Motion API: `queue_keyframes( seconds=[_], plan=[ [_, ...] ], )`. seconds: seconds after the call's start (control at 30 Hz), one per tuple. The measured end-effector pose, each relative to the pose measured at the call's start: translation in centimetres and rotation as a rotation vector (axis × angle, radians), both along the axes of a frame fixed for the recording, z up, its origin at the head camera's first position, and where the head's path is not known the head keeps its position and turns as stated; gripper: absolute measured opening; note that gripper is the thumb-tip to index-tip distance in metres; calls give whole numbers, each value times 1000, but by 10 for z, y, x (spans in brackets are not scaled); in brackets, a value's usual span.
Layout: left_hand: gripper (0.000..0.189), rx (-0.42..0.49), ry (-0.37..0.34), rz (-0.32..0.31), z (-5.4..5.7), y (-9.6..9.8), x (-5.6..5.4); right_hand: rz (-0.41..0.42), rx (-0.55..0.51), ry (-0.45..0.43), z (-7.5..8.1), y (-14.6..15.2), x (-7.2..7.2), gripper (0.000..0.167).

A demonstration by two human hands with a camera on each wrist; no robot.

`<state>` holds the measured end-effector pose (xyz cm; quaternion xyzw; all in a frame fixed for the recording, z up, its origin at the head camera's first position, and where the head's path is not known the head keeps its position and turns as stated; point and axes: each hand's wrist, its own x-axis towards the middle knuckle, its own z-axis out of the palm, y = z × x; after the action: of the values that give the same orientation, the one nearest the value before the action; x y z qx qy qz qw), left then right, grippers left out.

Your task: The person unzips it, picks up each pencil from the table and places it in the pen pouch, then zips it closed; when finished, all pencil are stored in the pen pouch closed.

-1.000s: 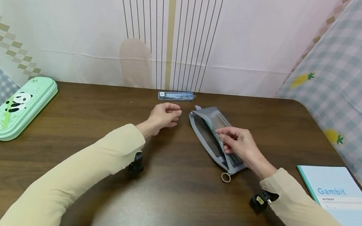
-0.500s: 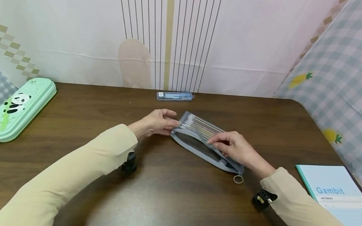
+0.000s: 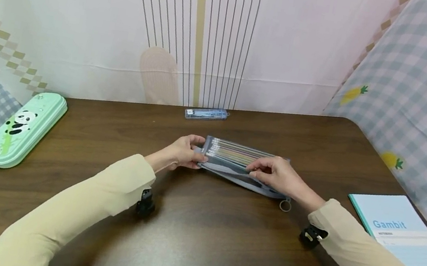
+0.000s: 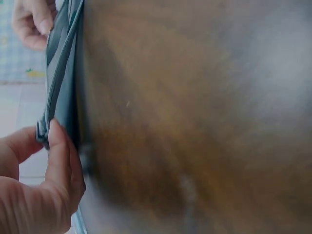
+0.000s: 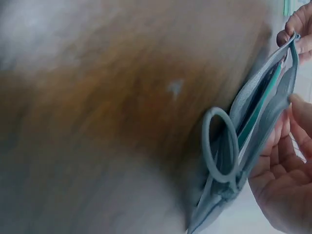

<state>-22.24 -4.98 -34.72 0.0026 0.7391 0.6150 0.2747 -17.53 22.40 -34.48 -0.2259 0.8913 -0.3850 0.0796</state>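
A grey zip pouch (image 3: 232,174) with a see-through side lies across the middle of the table, its mouth facing the person and parted. Through the clear side show several slim pencils (image 3: 231,151) in a row. My left hand (image 3: 182,150) pinches the pouch's left corner between thumb and fingers, as the left wrist view also shows. On the right, my right hand (image 3: 276,174) pinches the upper edge of the opening. A ring pull (image 5: 220,145) hangs from the pouch's right end. In the right wrist view a green edge (image 5: 261,105) shows inside the mouth.
A blue clear case (image 3: 206,114) lies at the table's back edge. The green panda pencil case (image 3: 23,129) is at the far left. A notebook (image 3: 405,231) lies at the right. Patterned cloth (image 3: 423,93) hangs behind and beside the brown table (image 3: 195,243).
My left hand has come to the pouch and taken hold of its left corner. The pouch has turned from slanting to lying nearly crosswise, and its mouth has narrowed.
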Motion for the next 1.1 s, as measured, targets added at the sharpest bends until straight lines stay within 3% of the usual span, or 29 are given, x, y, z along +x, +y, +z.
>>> queue_keyframes(
  seconds=[0.17, 0.33, 0.6, 0.8, 0.97, 1.1],
  plan=[
    [69, -20, 91, 42, -6, -3, 10, -189, 16, 43, 0, 14, 3, 16],
    [67, -68, 168, 80, -9, -13, 16, -337, -49, -72, 0, 29, 8, 19],
    [65, -89, 200, 140, -10, -27, 19, -360, -200, -359, 1, 25, 2, 32],
    [65, -128, 221, 133, -10, -40, 16, -371, -273, -477, 3, 14, -10, 45],
    [64, -203, 238, 115, -9, -52, 12, -382, -331, -577, 6, 4, -19, 48],
    [64, -327, 273, 78, -5, -62, 8, -400, -379, -652, 5, -4, -25, 50]
  ],
)
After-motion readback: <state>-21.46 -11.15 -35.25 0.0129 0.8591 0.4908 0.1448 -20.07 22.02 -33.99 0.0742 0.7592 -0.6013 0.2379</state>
